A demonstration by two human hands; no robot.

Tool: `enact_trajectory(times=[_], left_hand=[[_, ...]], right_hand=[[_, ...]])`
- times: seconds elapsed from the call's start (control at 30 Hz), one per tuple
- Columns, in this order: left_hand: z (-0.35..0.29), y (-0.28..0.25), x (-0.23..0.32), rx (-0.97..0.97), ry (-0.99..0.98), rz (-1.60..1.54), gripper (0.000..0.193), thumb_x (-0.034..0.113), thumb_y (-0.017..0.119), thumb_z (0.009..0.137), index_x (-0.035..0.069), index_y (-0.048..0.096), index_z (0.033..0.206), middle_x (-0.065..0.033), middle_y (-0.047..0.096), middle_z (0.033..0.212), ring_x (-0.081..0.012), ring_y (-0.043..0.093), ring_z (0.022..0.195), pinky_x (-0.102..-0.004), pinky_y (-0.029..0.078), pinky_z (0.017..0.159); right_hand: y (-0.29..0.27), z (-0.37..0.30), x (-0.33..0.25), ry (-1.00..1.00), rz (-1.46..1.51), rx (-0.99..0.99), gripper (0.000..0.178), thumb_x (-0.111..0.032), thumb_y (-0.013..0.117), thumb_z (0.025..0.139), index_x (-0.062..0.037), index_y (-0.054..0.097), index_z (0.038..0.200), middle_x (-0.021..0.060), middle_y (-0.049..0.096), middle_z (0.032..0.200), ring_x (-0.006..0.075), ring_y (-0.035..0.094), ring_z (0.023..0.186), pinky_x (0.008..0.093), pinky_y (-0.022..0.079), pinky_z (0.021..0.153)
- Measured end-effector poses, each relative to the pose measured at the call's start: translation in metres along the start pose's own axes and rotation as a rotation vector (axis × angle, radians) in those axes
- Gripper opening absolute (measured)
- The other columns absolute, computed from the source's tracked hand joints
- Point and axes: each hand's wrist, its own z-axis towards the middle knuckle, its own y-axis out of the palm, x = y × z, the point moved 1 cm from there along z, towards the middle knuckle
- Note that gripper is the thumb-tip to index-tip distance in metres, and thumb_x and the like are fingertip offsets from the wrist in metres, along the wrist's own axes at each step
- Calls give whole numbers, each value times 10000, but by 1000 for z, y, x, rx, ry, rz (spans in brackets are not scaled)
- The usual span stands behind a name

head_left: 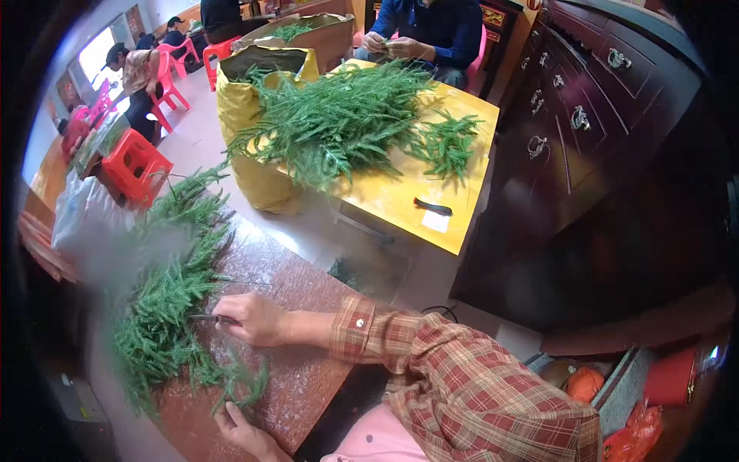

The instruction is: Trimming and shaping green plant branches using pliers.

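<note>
While the right hand (258, 318) closes its fingers around a slim dark tool (203, 317), the left hand (250, 435) pinches the lower end of a small, feathery green sprig (245, 385) between thumb and fingers. The tool lies nearly crosswise, its tip pointing left into a long heap of needle-leaved green cuttings (173, 308). The sprig, above the glossy reddish-brown tabletop (308, 281) and just right of the heap's near end, has its long axis running away from the person, its fronds fanning forward and rightward.
</note>
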Motion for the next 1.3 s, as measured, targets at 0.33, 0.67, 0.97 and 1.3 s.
enact_trajectory(times=[0.33, 0.67, 0.97, 1.3], left_hand=[[-4, 8, 17, -4, -72, -27, 168, 156, 566, 972, -9, 598, 974, -16, 577, 903, -119, 496, 838, -280, 411, 795], [0, -2, 10, 69, -50, -44, 174, 177, 564, 978, 5, 577, 949, -5, 549, 858, -101, 477, 807, -264, 404, 750], [9, -45, 46, -60, -55, 29, 400, 315, 629, 931, -3, 593, 1172, -94, 650, 777, -166, 508, 518, -288, 447, 500], [-16, -21, 53, -103, -348, -534, 221, 100, 488, 988, 7, 508, 1188, -144, 602, 1123, -184, 622, 904, -289, 525, 743]], right_hand=[[1, 1, -3, -24, 24, -43, 173, -142, 628, 851, -7, 552, 928, 167, 570, 823, 378, 597, 789, 447, 480, 705], [6, -2, 5, -10, -10, -43, 190, -159, 621, 860, -6, 555, 951, 175, 577, 846, 383, 600, 811, 458, 487, 717], [-3, -2, -2, -12, -51, -81, 187, -132, 645, 841, -28, 564, 973, 154, 593, 863, 365, 615, 818, 439, 496, 721], [3, -10, 25, 40, -107, -120, 152, -47, 531, 800, -40, 636, 910, 186, 638, 856, 342, 631, 798, 409, 516, 697]])
